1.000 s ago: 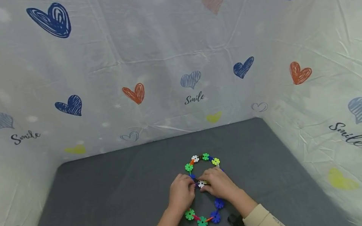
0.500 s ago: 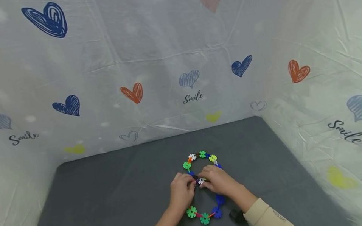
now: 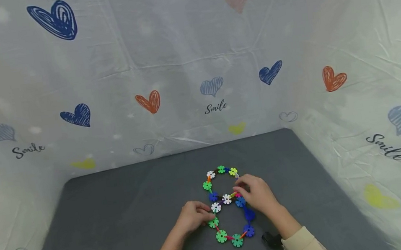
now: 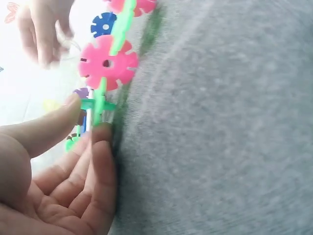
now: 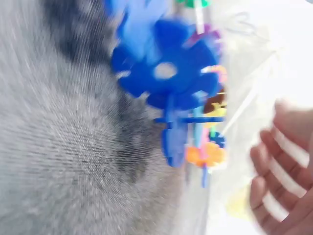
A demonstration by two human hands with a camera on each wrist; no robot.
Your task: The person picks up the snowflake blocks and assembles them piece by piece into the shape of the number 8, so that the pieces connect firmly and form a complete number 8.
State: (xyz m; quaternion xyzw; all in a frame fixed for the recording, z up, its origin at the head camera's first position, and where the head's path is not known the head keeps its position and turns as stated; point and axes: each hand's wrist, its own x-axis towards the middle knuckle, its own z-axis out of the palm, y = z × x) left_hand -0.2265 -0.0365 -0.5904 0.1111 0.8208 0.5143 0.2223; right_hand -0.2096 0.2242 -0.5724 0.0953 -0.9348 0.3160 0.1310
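Observation:
A chain of interlocking plastic snowflake discs lies on the grey table in a figure-eight, with an upper loop [image 3: 221, 169] and a lower loop [image 3: 237, 241]. White discs [image 3: 227, 199] sit where the loops meet. My left hand [image 3: 192, 216] is at the lower loop's left side, thumb and fingers pinching a green disc [image 4: 98, 105] beside a pink disc [image 4: 108, 62]. My right hand [image 3: 258, 191] hovers by the right side of the junction, over a pink disc [image 3: 238, 195]. In the right wrist view its fingers are loosely bent, apart from the blue discs [image 5: 166, 68].
The grey cloth-covered table [image 3: 129, 219] extends on both sides of the chain. A pale curtain [image 3: 174, 44] printed with hearts surrounds its back and sides. Black wrist cameras [image 3: 272, 240] are strapped below both hands.
Both hands have parted from the white disc at the junction, left hand down and leftward, right hand rightward. The junction now shows, and the chain's lower loop has shifted slightly right.

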